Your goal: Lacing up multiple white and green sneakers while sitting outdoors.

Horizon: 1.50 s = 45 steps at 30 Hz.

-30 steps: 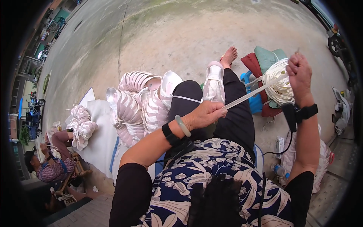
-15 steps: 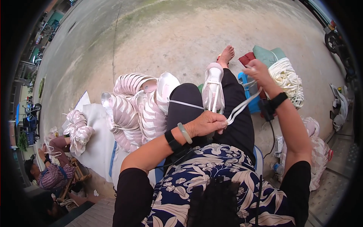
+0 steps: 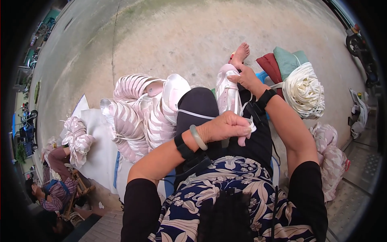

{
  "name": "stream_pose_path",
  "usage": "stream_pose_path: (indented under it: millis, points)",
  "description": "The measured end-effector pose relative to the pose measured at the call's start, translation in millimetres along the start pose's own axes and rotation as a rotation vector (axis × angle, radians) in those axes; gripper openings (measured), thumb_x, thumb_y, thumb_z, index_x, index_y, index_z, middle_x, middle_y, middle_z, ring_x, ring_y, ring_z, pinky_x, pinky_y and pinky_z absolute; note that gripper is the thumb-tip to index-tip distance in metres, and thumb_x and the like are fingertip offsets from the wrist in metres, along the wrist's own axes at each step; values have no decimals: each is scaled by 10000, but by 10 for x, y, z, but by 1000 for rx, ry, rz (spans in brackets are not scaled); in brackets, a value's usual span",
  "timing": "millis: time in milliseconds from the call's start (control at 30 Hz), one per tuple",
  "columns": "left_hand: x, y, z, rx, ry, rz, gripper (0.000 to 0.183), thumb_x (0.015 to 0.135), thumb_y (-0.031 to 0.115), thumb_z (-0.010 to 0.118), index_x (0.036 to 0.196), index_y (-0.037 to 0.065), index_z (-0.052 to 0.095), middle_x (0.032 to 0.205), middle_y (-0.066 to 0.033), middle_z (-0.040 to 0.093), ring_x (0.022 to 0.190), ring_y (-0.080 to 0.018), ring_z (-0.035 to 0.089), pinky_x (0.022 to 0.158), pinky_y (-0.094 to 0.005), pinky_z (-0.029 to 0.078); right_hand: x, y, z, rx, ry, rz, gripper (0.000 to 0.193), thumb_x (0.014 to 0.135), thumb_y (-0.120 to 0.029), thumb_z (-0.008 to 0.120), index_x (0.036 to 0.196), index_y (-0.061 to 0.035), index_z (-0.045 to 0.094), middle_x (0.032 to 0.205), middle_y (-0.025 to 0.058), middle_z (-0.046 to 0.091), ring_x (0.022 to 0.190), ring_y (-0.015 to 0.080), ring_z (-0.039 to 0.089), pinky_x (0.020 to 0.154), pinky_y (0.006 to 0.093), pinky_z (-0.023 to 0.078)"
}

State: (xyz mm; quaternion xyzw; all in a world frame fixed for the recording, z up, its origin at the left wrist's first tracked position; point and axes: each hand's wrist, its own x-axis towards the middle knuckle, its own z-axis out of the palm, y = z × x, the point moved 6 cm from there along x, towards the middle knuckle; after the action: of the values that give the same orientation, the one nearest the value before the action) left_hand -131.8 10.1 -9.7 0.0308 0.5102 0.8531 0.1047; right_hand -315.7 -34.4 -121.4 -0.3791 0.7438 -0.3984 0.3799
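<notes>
A pink and white shoe upper (image 3: 223,93) lies lengthwise over my right leg, its far end by my bare foot. My right hand (image 3: 250,82) is closed on the far right edge of this upper, its fingertips on the white lacing area. Above my lap my left hand (image 3: 227,127) is closed in a fist, gripping a white shoelace (image 3: 252,126) that shows at its thumb side. Most of that lace is hidden inside the fist. Another lace end (image 3: 243,109) hangs along the upper's near right side.
Stacked pink and white uppers (image 3: 139,113) sit left of my knee on white sheeting (image 3: 96,129). To the right lie a big bundle of white laces (image 3: 304,90), green cloth (image 3: 288,62) and red cloth (image 3: 269,66). More bundled uppers (image 3: 328,161) stand farther right. Another person (image 3: 56,189) sits at the lower left.
My right hand has come down and left from its raised position, onto the shoe upper. The lace strands no longer stretch between my hands. My left hand has turned slightly and stays closed.
</notes>
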Motion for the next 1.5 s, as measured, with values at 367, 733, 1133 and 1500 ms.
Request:
stream_pose_path:
  millis: [367,733,1133,1500]
  points:
    - [186,206,436,-22,-216,5,233,901,157,499,811,-38,590,659,-49,587,625,-92,561,614,-219,439,-101,41,20,151,33,-4,527,693,-269,706,1095,28,540,916,176,620,848,222,594,740,301,461]
    - [62,21,283,384,-173,-59,238,903,170,485,802,-25,574,651,-23,577,614,-69,545,593,-216,432,-824,-387,-99,-351,284,-183,256,684,-225,640,877,-76,562,719,172,600,719,339,595,637,392,469]
    - [90,-102,317,409,-170,-96,239,903,173,483,779,-11,570,626,-12,557,613,-71,529,599,-221,421,-844,-528,235,-1097,154,-409,62,746,-96,505,710,-93,555,662,91,617,650,238,634,558,345,494]
    - [93,-168,317,370,-169,-92,253,908,180,478,774,-14,568,638,-10,566,610,-62,522,583,-213,415,-903,-176,-51,-566,347,-114,209,740,-259,538,753,-53,563,679,183,595,687,358,597,622,443,466]
